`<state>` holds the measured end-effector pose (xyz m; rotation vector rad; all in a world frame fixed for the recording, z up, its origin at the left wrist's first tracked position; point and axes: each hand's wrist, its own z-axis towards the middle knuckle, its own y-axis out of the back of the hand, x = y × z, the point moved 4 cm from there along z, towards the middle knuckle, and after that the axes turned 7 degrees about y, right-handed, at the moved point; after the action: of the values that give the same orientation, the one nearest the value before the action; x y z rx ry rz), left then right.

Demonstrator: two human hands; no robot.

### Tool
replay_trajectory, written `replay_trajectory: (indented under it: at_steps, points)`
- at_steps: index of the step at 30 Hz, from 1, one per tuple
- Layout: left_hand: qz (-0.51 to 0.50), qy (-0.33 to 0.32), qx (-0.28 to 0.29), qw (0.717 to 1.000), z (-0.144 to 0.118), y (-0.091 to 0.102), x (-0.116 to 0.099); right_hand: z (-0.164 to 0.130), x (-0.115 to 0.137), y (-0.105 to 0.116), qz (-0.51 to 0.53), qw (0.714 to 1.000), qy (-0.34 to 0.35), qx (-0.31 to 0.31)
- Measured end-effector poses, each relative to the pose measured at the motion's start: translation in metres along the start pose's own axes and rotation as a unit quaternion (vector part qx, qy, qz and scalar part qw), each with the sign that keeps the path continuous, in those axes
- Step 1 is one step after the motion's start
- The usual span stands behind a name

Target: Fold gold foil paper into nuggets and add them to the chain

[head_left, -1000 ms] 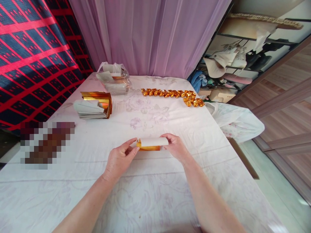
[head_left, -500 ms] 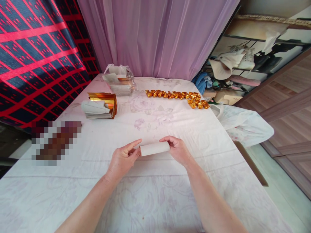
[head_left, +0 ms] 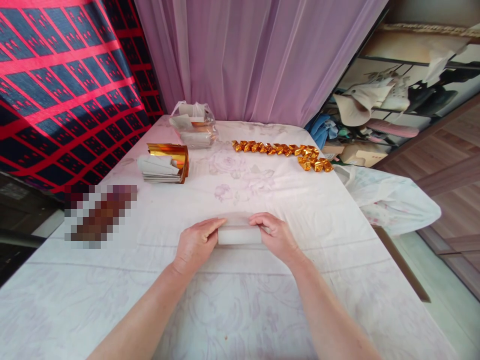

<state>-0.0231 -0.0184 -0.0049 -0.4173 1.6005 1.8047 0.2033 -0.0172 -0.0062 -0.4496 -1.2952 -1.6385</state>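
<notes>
Rolled paper (head_left: 239, 235) lies flat on the tablecloth (head_left: 262, 310), white side up, pinned at both ends. My left hand (head_left: 197, 244) closes on its left end, thumb along the front edge; my right hand (head_left: 275, 237) closes on its right end, fingers (head_left: 258, 218) curled over the top. Half a second ago the roll was lifted and tilted; now it is pressed down (no gold showing, unlike a second ago). Beyond the roll, well apart: sheet stack (head_left: 165, 165), plastic bag (head_left: 193, 131), row of gold folded pieces (head_left: 281, 150). Bare cloth lies all round the roll; the table's right edge is well off.
</notes>
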Motion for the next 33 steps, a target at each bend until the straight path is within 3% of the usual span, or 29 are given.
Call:
replay_trajectory:
  at_steps: [6,17,22,28,33]
  points:
    - [0.114,-0.086,0.01,0.99,0.0,-0.002,0.001,-0.003,-0.004,-0.001,-0.089,0.993,0.065,0.04]
    - [0.17,-0.083,0.066,0.98,-0.007,0.001,-0.005,-0.03,0.014,-0.006,-0.244,0.954,0.138,0.109]
    - [0.178,-0.091,0.107,0.974,-0.008,0.008,-0.006,-0.032,0.017,-0.01,-0.258,0.942,0.16,0.139]
    - [0.152,-0.14,0.203,0.957,-0.011,0.008,-0.001,-0.03,0.017,-0.008,-0.257,0.943,0.152,0.145]
    - [0.138,-0.144,0.23,0.953,-0.013,0.006,0.0,-0.032,0.017,-0.008,-0.253,0.946,0.153,0.137]
